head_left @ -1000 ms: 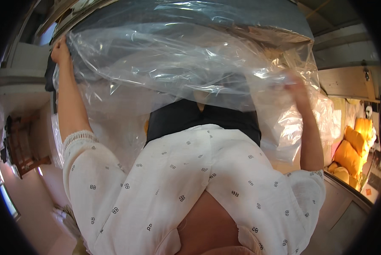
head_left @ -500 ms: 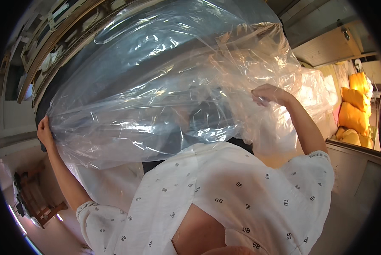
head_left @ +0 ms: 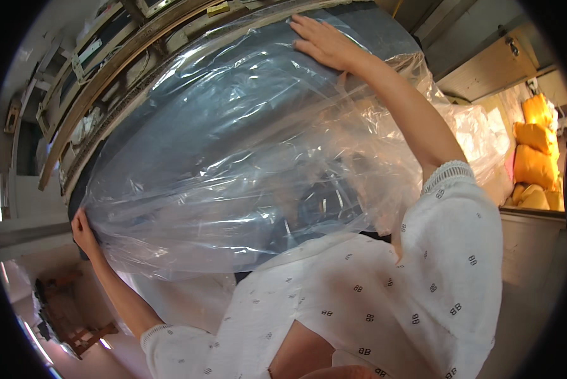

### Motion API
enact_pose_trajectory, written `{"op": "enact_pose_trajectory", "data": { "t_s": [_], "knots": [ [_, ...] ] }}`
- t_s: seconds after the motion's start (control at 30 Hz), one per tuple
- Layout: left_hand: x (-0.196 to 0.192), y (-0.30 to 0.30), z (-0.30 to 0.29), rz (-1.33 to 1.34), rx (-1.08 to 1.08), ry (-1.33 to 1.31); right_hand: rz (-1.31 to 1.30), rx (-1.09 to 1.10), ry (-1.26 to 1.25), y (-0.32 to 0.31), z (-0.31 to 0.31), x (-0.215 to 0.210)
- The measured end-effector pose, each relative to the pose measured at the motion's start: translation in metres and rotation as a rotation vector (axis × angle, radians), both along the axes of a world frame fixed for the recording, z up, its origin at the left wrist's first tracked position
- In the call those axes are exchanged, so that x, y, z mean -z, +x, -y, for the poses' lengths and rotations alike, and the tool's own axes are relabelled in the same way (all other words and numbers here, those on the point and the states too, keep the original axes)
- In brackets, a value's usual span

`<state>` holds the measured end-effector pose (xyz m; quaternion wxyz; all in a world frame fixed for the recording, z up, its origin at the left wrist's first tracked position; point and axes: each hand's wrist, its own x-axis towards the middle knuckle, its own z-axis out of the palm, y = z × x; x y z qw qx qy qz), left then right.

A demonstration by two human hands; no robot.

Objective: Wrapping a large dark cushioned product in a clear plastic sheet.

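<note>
A large sheet of clear plastic (head_left: 233,183), creased and shiny, lies over a dark flat surface (head_left: 384,28) in front of me. At the left edge my left hand (head_left: 84,230) is closed on the sheet's gathered side, and folds fan out from it. My right hand (head_left: 327,44) reaches to the far side, its fingers stretched out flat on the plastic near the far edge. More of the sheet bunches up at the right, below my right forearm. The near edge of the plastic lies against my white printed shirt.
A wooden and metal frame (head_left: 100,88) runs along the far left edge of the dark surface. Yellow bundles (head_left: 536,158) are stacked at the right. A wooden panel (head_left: 488,66) with a metal latch stands behind them. A brown wooden object (head_left: 75,312) is at lower left.
My right hand has gone from the sheet's right side, fingers curled, to the far edge, where it lies flat. The far part of the plastic lies flatter. My left hand keeps its grip.
</note>
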<state>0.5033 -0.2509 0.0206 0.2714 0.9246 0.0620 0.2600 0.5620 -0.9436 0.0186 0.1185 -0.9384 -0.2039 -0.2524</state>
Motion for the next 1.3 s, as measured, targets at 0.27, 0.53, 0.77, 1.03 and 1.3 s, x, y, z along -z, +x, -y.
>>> {"op": "enact_pose_trajectory", "data": {
  "t_s": [0.27, 0.53, 0.77, 1.03, 1.3],
  "knots": [
    [-0.048, -0.06, -0.075, -0.06, 0.08, -0.323, -0.06, 0.041, -0.099, -0.098, -0.024, -0.008],
    [-0.066, -0.096, -0.075, -0.024, 0.032, -0.396, 0.024, 0.34, -0.155, -0.067, -0.007, -0.003],
    [-0.089, -0.161, -0.058, -0.085, 0.025, -0.304, 0.104, 0.265, 0.127, -0.039, 0.024, -0.003],
    [-0.064, -0.228, -0.044, -0.228, -0.216, -0.354, -0.046, 0.366, 0.303, -0.011, 0.038, -0.016],
    [0.001, -0.178, -0.097, 0.156, -0.27, -0.733, -0.539, 0.03, 0.628, 0.037, 0.07, -0.041]
  ]
}}
